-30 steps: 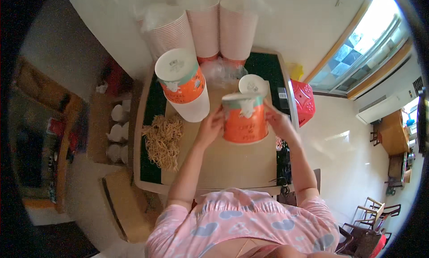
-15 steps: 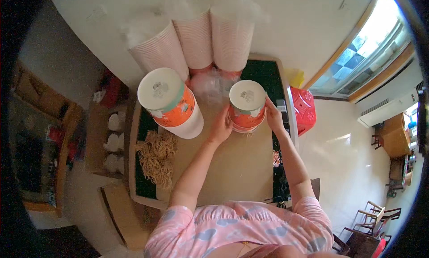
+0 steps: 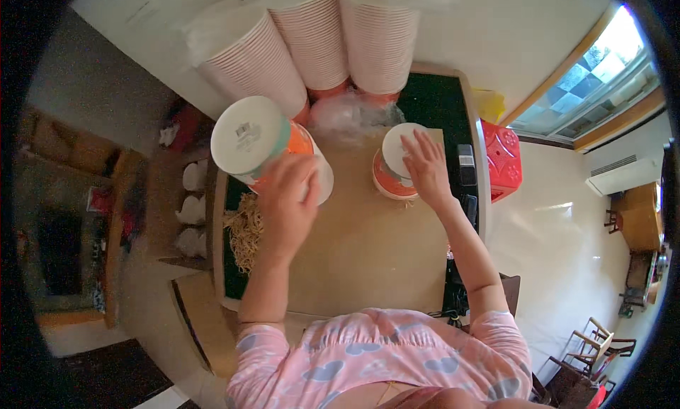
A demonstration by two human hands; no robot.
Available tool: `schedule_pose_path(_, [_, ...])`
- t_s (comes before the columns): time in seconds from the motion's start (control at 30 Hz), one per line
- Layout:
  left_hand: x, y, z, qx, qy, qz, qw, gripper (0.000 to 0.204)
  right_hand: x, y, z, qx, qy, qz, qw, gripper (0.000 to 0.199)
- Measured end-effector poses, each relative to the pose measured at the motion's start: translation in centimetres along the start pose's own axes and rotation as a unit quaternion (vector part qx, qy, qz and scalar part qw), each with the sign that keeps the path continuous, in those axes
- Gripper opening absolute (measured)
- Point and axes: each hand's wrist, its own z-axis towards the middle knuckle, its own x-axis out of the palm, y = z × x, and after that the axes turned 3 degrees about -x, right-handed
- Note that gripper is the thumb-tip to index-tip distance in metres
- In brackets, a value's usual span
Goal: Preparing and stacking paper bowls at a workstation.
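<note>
Two upside-down stacks of orange paper buckets stand on a brown board (image 3: 354, 267). My left hand (image 3: 287, 196), slightly blurred, is in front of the taller stack (image 3: 244, 136), thumb apart from the fingers. It hides part of that stack's side; whether it touches it I cannot tell. My right hand (image 3: 428, 165) lies with stretched fingers over the white base and right side of the shorter stack (image 3: 393, 179), not wrapped round it. Left of the board, partly behind my left forearm, is a heap of tan string-like loops (image 3: 244, 232).
Tall stacks of white-rimmed buckets (image 3: 312, 41) in clear plastic rise along the wall. Crumpled clear plastic (image 3: 350, 115) lies before them. Small dark devices (image 3: 466, 165) line the table's right edge, with a red plastic stool (image 3: 501, 157) beyond. An open carton (image 3: 191, 211) stands at the left.
My left hand has left the shorter stack and moved left to the taller one. My right hand has shifted from that shorter stack's side onto its top. The view has shifted slightly.
</note>
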Motion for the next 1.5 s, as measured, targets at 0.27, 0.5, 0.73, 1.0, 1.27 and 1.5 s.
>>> schedule_pose_path(0.27, [-5.3, 3.1, 0.8, -0.086, 0.043, 0.136, 0.986, 0.017, 0.6, 0.1, -1.5, 0.014, -0.023, 0.139, 0.990, 0.030])
schedule_pose_path(0.5, [-5.9, 4.6, 2.1, -0.097, 0.070, 0.071, 0.990, 0.011, -3.6, -1.7, -9.8, 0.111, -0.115, 0.128, 0.979, 0.028])
schedule_pose_path(0.73, [-6.9, 3.7, 4.0, -0.120, 0.050, 0.048, 0.990, 0.014, -4.8, -1.2, -16.5, 0.224, -0.071, 0.162, 0.958, 0.026])
schedule_pose_path(1.0, [-11.6, 1.4, 6.5, -0.075, -0.001, 0.016, 0.997, 0.012, -2.8, 6.5, -13.0, 0.114, -0.054, 0.254, 0.959, 0.023])
schedule_pose_path(1.27, [-21.8, -2.9, 4.1, -0.078, -0.092, -0.208, 0.971, 0.009, -7.6, 14.3, -2.7, 0.071, -0.126, 0.373, 0.917, 0.038])
schedule_pose_path(1.5, [-17.5, 1.4, -6.9, -0.359, 0.047, -0.550, 0.753, 0.009, -11.9, 17.6, -3.1, -0.067, -0.276, 0.352, 0.892, 0.030])
